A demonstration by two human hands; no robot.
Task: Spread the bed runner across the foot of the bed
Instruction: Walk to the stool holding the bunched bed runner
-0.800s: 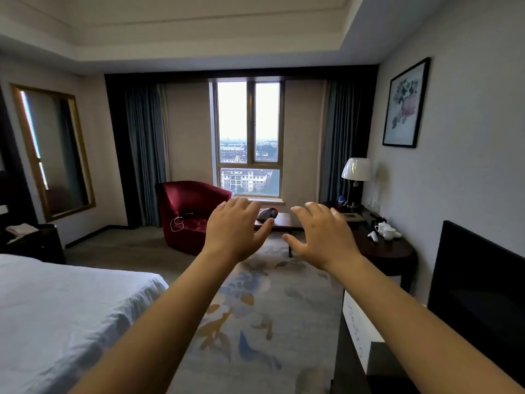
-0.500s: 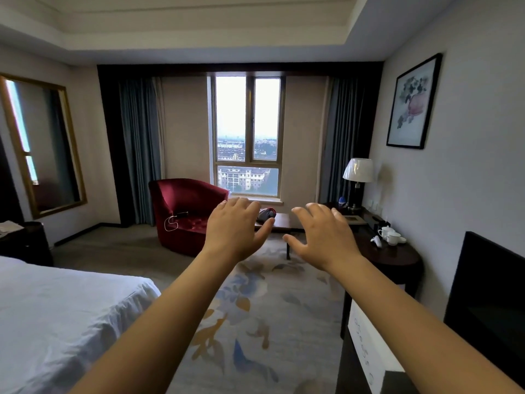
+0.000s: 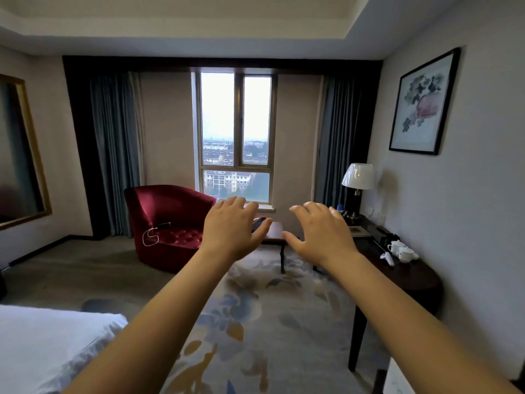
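Head view: the left hand and right hand were held out forward, each grip apart, holding nothing. The bed runner was not in sight; the bed lay lower left. Probably the search step; next, locating and grasping the runner.

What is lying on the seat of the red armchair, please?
A small dark device with a white cable looping over the seat front. The left hand covers the armchair's right edge.
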